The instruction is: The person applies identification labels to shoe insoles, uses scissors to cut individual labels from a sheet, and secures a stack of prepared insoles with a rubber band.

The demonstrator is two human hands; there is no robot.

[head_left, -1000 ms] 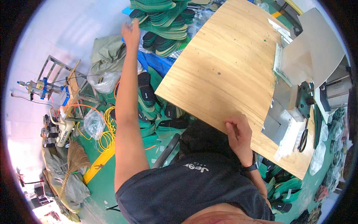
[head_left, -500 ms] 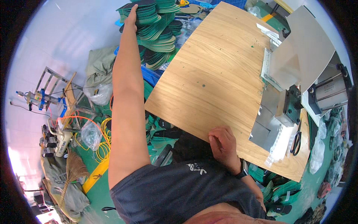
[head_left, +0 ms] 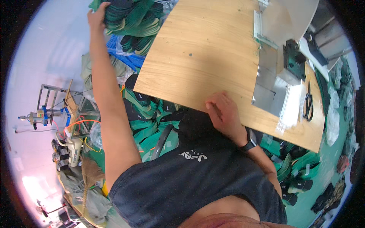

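Note:
At the upper left, my left arm (head_left: 108, 91) reaches out to a tall pile of green and black shoe insoles (head_left: 133, 19). My left hand (head_left: 97, 17) is closed at the pile's left edge, with green insoles between thumb and fingers; the fingertips lie close to the picture's top rim. My right hand (head_left: 225, 114) rests on the near edge of the wooden table (head_left: 205, 49). Its fingers curl loosely toward the thumb, and nothing shows in them. A dark watch (head_left: 249, 141) is on that wrist.
A machine with a metal plate (head_left: 270, 89) and a black block (head_left: 292, 62) stands on the table's right side, beside black scissors (head_left: 308, 106). A blue crate (head_left: 125, 57) sits under the pile. More insoles (head_left: 142, 110) lie below the table. A broom (head_left: 90, 174) leans at the left.
The view has shifted, so the table and the pile sit higher in the picture. My left hand now has its thumb apart, around green insoles. The right hand stays curled at the table edge.

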